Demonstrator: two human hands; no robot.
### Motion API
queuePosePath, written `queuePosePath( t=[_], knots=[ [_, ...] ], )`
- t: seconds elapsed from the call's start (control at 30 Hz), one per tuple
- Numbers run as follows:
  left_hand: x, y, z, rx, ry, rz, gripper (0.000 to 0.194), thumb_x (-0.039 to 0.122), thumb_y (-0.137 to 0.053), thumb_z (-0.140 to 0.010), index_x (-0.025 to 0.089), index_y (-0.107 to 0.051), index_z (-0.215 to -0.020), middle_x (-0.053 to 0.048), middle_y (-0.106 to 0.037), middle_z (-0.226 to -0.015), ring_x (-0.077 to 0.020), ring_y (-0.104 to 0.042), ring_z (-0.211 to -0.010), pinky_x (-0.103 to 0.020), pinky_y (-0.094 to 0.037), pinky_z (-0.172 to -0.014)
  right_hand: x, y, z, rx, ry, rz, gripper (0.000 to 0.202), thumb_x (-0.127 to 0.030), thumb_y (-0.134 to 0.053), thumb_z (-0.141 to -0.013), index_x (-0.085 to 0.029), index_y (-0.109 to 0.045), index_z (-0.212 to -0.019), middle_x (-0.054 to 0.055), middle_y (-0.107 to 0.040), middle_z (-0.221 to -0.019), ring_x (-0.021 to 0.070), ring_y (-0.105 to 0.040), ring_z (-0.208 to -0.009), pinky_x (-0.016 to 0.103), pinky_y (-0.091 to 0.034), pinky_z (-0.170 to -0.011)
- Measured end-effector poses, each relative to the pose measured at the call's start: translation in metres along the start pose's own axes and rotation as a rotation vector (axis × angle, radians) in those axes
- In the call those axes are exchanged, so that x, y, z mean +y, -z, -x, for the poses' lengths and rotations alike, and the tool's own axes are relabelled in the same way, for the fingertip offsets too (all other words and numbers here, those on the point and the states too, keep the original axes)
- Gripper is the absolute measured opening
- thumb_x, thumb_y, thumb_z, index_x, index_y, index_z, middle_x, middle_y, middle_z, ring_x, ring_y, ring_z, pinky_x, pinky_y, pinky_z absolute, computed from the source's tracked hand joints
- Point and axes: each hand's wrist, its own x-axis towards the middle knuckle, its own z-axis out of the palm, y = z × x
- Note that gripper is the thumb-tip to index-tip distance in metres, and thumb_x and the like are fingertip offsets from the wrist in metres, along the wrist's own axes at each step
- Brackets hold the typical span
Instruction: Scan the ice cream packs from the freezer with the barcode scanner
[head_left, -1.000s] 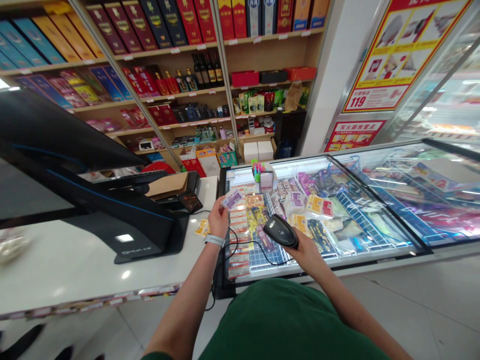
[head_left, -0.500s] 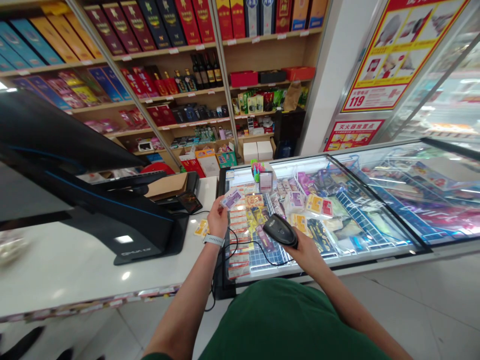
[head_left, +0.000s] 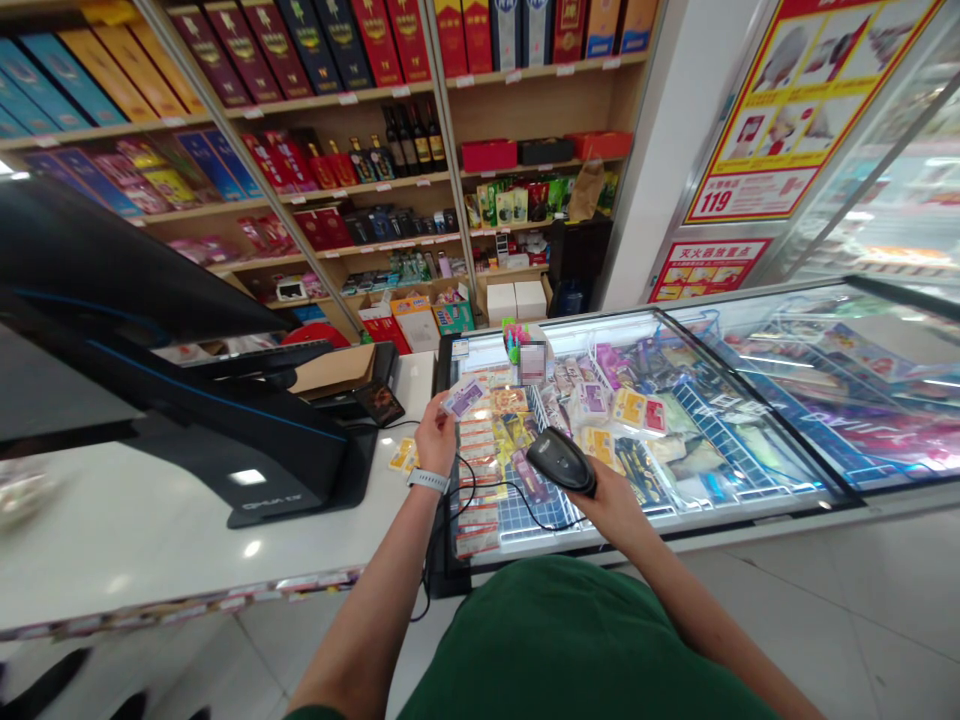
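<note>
Item: small packet [head_left: 465,397], pinched in your left hand [head_left: 437,432] above the freezer lid [head_left: 675,480]. Your right hand [head_left: 611,500] grips the scanner [head_left: 561,460], at four o'clock of the packet. Step: scanning; aim at barcode.

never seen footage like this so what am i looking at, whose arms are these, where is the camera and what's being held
The camera sits on a person's head, looking forward and down, so the two bare arms are that person's own. The left hand, with a wristband, holds up a small purple packet. The right hand grips a black corded barcode scanner turned toward the packet. Below them is a glass-topped chest freezer full of wrapped goods. To the left, a white counter carries a black checkout terminal. Shelves of boxes and bottles stand behind.
</note>
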Motion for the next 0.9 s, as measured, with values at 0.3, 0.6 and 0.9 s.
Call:
queuePosePath(
  t=[0.3,0.6,0.9],
  knots=[
    [0.0004,0.0000,0.0015,0.005,-0.005,0.002,0.042,0.022,-0.056,-0.084,0.021,-0.056,-0.126,-0.007,-0.067,-0.112,-0.0189,-0.065,-0.096,-0.034,-0.053,-0.089,0.0001,0.0004,-0.0002,0.003,0.011,-0.003,0.028,-0.029,-0.058,-0.078,-0.019,-0.060,-0.105,0.009,-0.070,-0.099,0.0256,-0.066,-0.092,0.033,-0.048,-0.076],
    [0.0008,-0.0010,0.0019,0.016,-0.004,-0.001,0.041,0.024,-0.057,-0.085,0.021,-0.055,-0.126,-0.007,-0.066,-0.114,-0.0181,-0.066,-0.093,-0.034,-0.053,-0.088,0.0035,0.0004,-0.0002,-0.002,0.002,0.001,0.034,-0.025,-0.059,-0.075,-0.018,-0.059,-0.109,0.010,-0.070,-0.102,0.0258,-0.066,-0.094,0.033,-0.048,-0.078],
    [0.0026,-0.0003,0.0031,0.014,-0.002,-0.007,0.041,0.022,-0.056,-0.084,0.021,-0.055,-0.126,-0.007,-0.067,-0.112,-0.0174,-0.066,-0.092,-0.033,-0.053,-0.087,0.0019,0.0010,0.0000,0.003,0.006,-0.031,0.028,-0.025,-0.059,-0.075,-0.020,-0.060,-0.102,0.008,-0.070,-0.097,0.0245,-0.065,-0.089,0.033,-0.047,-0.076]
  ],
)
